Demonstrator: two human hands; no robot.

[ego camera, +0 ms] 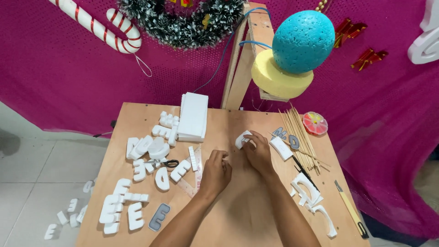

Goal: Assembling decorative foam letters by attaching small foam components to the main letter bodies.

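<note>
Right hand [259, 153] pinches a small white foam piece [242, 138], fingers closed round it, just right of the white foam slab stack [193, 116] on the desk [238, 215]. Left hand [216, 171] curled loosely, holding nothing visible, just below-right of the stack. Foam letters [137, 183] lie left of the stack, skewers [299, 135] well right.

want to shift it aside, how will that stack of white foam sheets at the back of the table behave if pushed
The stack of white foam sheets probably slides easily, looking light. Its loose layers may shear apart. The edges likely dent or crumble, judging by the cut foam letters nearby.
</note>
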